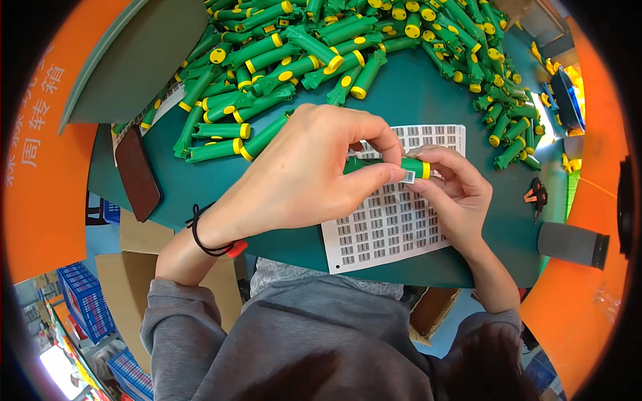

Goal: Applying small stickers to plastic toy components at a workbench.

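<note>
While the right hand (pixel 449 187) steadies a green tube with a yellow cap (pixel 394 164) above the barcode label sheet (pixel 391 220), the left hand (pixel 307 177) pinches a small label (pixel 408 176) against it. Both hands grip the tube, keeping it level for sticking. A heap of similar green tubes (pixel 348 47) covers the far surface (pixel 414 93).

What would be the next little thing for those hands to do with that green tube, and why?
Probably press the small label flat onto the green tube. The left hand pinches the label at the tube's yellow-banded end, the right hand steadies that end, and both are above the label sheet, so the sticker looks placed but not smoothed down.
</note>
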{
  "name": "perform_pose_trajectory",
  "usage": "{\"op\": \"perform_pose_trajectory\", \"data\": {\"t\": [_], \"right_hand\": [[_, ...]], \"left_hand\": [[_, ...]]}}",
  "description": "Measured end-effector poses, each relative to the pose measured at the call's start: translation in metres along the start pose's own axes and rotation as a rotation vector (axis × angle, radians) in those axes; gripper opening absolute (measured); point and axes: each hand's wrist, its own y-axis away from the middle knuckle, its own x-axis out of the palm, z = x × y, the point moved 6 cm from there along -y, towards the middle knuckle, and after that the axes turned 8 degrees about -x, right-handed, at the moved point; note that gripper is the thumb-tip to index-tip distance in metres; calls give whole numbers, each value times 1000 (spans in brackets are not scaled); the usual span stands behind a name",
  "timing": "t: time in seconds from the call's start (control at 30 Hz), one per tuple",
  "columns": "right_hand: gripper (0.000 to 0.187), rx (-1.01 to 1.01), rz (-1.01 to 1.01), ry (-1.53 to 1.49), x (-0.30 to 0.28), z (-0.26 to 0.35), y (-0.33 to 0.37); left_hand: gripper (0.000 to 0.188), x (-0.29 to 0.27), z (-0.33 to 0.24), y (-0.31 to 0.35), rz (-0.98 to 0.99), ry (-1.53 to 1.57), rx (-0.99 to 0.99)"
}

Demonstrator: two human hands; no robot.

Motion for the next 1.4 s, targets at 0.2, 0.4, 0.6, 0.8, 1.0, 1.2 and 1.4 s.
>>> {"op": "perform_pose_trajectory", "data": {"t": [0.2,0.4,0.6,0.8,1.0,1.2,1.4], "right_hand": [[38,-32,-3,45,4,7,2],[37,-40,20,71,5,9,1],[37,-23,12,76,4,7,2],[37,-13,-6,76,0,8,1],[37,-20,-30,42,13,14,-1],[49,-239,313,932,12,30,-40],[25,-177,386,968,16,8,-62]], "left_hand": [[10,2,-1,-1,-18,26,-2],[9,3,-3,-1,-33,-17,39],[12,7,-2,-1,-84,-25,66],[20,17,8,-7,40,142,-18],[37,27,16,-2,151,229,-110],[28,-104,13,41,-593,97,305],[34,-270,-3,131,-1463,-990,82]]}}
